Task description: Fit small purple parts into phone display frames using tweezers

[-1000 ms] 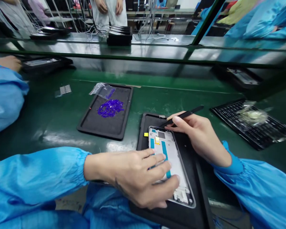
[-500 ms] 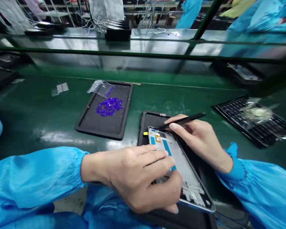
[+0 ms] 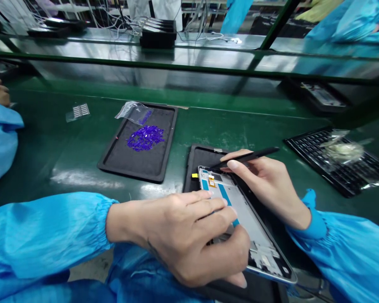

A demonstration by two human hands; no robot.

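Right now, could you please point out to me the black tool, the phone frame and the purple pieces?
Black tool (image 3: 245, 157): head view, middle of its shaft.
Phone frame (image 3: 248, 212): head view, its bare metal plate.
Purple pieces (image 3: 146, 138): head view, middle of the heap.

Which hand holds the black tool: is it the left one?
No, the right hand holds the black tool, while the left hand is on the metallic phone frame.
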